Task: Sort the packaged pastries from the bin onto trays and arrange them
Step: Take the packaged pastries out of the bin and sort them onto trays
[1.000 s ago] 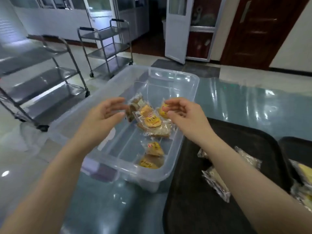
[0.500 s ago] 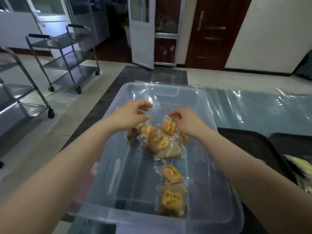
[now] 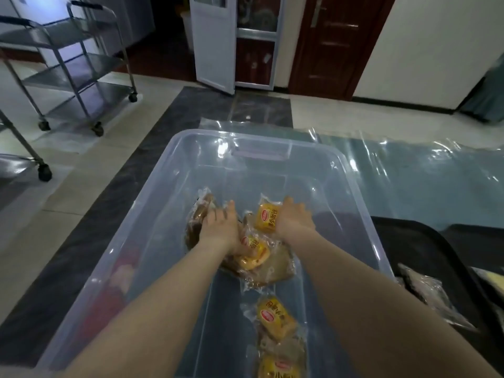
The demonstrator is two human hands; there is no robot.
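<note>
A clear plastic bin (image 3: 354,173) stands in front of me with several packaged pastries in it. My left hand (image 3: 218,227) is down in the bin, its blurred fingers stretched over a brown pastry packet (image 3: 199,216); the thumb is hidden. My right hand (image 3: 296,219) holds a yellow pastry packet (image 3: 267,216) upright at its edge. Between my wrists lies a pile with another yellow packet (image 3: 253,255) on a pale brown one (image 3: 275,271). Two more yellow packets (image 3: 275,317) lie nearer to me. A black tray (image 3: 409,241) sits right of the bin.
A few clear packets (image 3: 425,290) lie on the black tray, and a second dark tray (image 3: 480,236) is beyond it. Clear film covers the blue table (image 3: 422,173). Steel trolleys (image 3: 76,64) stand on the floor to the left.
Both hands dropped from above the pile into it. The left hand came down onto the brown packet. The right hand stays on the yellow packet. The camera tilted further down over the bin.
</note>
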